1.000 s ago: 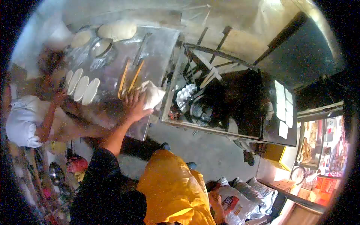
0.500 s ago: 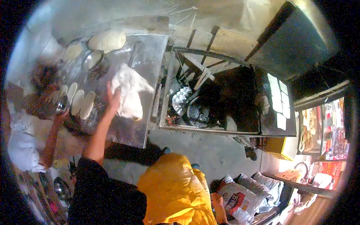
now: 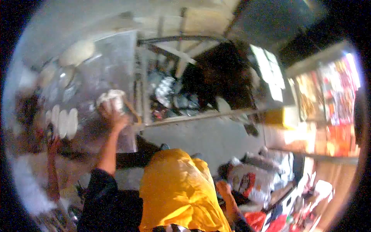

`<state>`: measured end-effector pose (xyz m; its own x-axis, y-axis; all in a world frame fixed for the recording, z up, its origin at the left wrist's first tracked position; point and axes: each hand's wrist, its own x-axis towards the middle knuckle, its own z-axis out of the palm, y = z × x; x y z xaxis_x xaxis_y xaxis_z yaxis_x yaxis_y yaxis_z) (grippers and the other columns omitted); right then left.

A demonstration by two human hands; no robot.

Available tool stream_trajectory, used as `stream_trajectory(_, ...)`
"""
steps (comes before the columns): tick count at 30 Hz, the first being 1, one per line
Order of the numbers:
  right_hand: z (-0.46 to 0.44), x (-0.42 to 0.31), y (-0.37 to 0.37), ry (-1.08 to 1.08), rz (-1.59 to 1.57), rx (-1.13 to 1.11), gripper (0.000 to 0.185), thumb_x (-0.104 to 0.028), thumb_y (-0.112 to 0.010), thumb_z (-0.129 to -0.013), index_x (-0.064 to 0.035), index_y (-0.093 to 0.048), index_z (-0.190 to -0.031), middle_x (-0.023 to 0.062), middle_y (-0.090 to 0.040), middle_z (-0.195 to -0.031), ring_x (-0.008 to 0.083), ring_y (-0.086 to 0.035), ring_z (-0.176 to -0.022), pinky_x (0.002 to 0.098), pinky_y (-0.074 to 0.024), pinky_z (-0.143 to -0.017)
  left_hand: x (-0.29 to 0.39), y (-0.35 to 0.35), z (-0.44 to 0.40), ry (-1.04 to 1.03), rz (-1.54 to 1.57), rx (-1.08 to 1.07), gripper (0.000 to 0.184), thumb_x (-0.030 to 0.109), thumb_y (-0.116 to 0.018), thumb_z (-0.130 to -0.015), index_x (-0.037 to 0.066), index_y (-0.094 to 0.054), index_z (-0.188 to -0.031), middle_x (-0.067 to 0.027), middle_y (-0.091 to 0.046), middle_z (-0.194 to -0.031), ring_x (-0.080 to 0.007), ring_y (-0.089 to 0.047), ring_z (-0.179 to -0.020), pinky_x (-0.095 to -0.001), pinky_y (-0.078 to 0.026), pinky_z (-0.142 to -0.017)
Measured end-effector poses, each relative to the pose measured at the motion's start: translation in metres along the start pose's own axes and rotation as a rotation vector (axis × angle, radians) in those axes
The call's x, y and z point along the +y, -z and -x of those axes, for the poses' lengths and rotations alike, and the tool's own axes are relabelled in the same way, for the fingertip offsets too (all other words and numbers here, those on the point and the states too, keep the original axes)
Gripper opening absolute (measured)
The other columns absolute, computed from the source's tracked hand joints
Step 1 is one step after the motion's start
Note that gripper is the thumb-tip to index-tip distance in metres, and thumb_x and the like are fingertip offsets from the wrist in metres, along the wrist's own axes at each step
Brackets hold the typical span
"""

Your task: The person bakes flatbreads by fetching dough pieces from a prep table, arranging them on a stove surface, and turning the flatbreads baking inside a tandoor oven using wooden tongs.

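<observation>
My left hand (image 3: 111, 112) is closed on a bunched white cloth (image 3: 117, 96) on the metal worktable (image 3: 121, 58), near its right edge. A thin orange-brown strip (image 3: 133, 110) curves from beside the cloth to that edge; I cannot tell whether it belongs to the cloth. Low beside my yellow garment (image 3: 176, 181) hangs my right hand (image 3: 223, 188), in front of the sacks. Motion blur smears its fingers, and nothing held shows there.
Long dough pieces (image 3: 63, 123) lie on the table near another person's hand (image 3: 54, 142). A large dough mass (image 3: 77, 53) and a round pan (image 3: 66, 76) sit farther back. Right of the table stands a dark open-topped unit (image 3: 201, 112). Several sacks (image 3: 255, 178) lie at lower right.
The cloth was spread across the table with my left hand at its side; now it is bunched under that hand, nearer the right edge. The whole view has swung right.
</observation>
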<state>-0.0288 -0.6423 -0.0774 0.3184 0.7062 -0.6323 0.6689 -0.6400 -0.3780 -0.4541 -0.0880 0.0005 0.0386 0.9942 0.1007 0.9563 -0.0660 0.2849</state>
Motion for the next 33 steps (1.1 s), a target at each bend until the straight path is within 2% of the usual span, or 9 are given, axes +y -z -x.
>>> stream_trajectory(6,0.002,-0.036,0.022,-0.350,-0.978,0.076,0.034,-0.036,-0.057,-0.086,-0.0026,-0.058,-0.079,0.0126,-0.063,-0.075,0.0243,-0.061,-0.066,0.0362,-0.0436,-0.057,-0.077,0.022,-0.038,-0.356,0.043,-0.114,0.068,-0.006,-0.058,-0.073,0.015,-0.041,-0.135,-0.0196,-0.027,-0.144,-0.0400,-0.032,-0.130,-0.0431,-0.031,-0.106)
stream_trajectory(15,-0.024,0.081,-0.049,0.154,-0.900,0.099,0.026,-0.030,-0.058,-0.086,-0.0052,-0.065,-0.089,0.0097,-0.066,-0.081,0.0182,-0.063,-0.072,0.0360,-0.0486,-0.060,-0.062,0.095,-0.120,-0.049,0.154,0.235,0.051,0.009,-0.058,-0.080,0.009,-0.046,-0.130,-0.0231,-0.047,-0.128,-0.0392,-0.040,-0.122,-0.0417,-0.032,-0.104)
stream_trajectory(17,-0.010,0.008,0.005,-0.254,-0.647,0.117,0.028,-0.032,-0.056,-0.088,-0.0065,-0.063,-0.080,0.0074,-0.061,-0.071,0.0159,-0.061,-0.068,0.0361,-0.0460,-0.055,-0.022,0.111,-0.110,0.033,0.125,0.268,0.053,0.008,-0.058,-0.080,0.010,-0.045,-0.131,-0.0220,-0.043,-0.132,-0.0393,-0.038,-0.124,-0.0419,-0.030,-0.105)
stream_trajectory(24,-0.010,-0.086,0.080,-0.092,-0.234,-0.055,0.029,-0.031,-0.058,-0.082,-0.0038,-0.056,-0.075,0.0112,-0.052,-0.060,0.0198,-0.050,-0.059,0.0377,-0.0412,-0.058,-0.076,-0.038,-0.003,-0.320,0.113,0.080,0.050,0.023,-0.056,-0.085,0.016,-0.046,-0.134,-0.0192,-0.033,-0.142,-0.0379,-0.024,-0.134,-0.0478,-0.020,-0.111)
stream_trajectory(25,-0.011,-0.061,0.056,-0.050,-0.300,0.160,0.026,-0.030,-0.059,-0.083,-0.0045,-0.059,-0.078,0.0106,-0.052,-0.061,0.0218,-0.050,-0.061,0.0380,-0.0417,-0.059,-0.067,-0.022,-0.013,-0.849,-0.327,0.249,0.054,0.027,-0.056,-0.086,0.015,-0.042,-0.136,-0.0191,-0.032,-0.143,-0.0361,-0.024,-0.135,-0.0472,-0.019,-0.111)
stream_trajectory(26,-0.008,-0.060,0.050,-0.297,-0.324,0.089,0.027,-0.031,-0.059,-0.082,-0.0044,-0.061,-0.084,0.0138,-0.060,-0.073,0.0275,-0.057,-0.070,0.0392,-0.0457,-0.066,-0.067,-0.029,-0.015,-0.265,-0.148,-0.018,0.054,0.029,-0.056,-0.087,0.015,-0.041,-0.136,-0.0188,-0.032,-0.143,-0.0345,-0.023,-0.136,-0.0486,-0.018,-0.111)
stream_trajectory(27,-0.009,-0.012,0.024,0.291,0.203,0.256,0.030,-0.032,-0.058,-0.083,-0.0043,-0.062,-0.093,0.0175,-0.064,-0.092,0.0325,-0.060,-0.084,0.0402,-0.0482,-0.074,-0.083,-0.027,-0.026,-0.476,-0.369,-0.122,0.050,0.030,-0.055,-0.088,0.015,-0.044,-0.134,-0.0186,-0.034,-0.142,-0.0350,-0.025,-0.134,-0.0514,-0.021,-0.109)
stream_trajectory(31,0.030,-0.039,0.060,-0.268,-0.300,0.161,0.042,-0.039,-0.056,-0.085,-0.0047,-0.062,-0.108,0.0201,-0.061,-0.110,0.0395,-0.057,-0.102,0.0439,-0.0470,-0.086,-0.110,0.045,-0.062,-0.562,-0.868,-0.466,0.041,0.029,-0.055,-0.087,0.018,-0.054,-0.126,-0.0199,-0.040,-0.136,-0.0385,-0.035,-0.127,-0.0536,-0.030,-0.103)
stream_trajectory(33,0.037,-0.032,0.042,-0.395,-0.395,0.205,0.043,-0.040,-0.056,-0.085,-0.0043,-0.062,-0.107,0.0205,-0.061,-0.109,0.0401,-0.057,-0.103,0.0444,-0.0468,-0.086,-0.136,0.041,-0.064,-0.410,-0.434,-0.004,0.044,0.030,-0.055,-0.087,0.012,-0.052,-0.127,-0.0213,-0.041,-0.135,-0.0388,-0.039,-0.124,-0.0496,-0.031,-0.104)
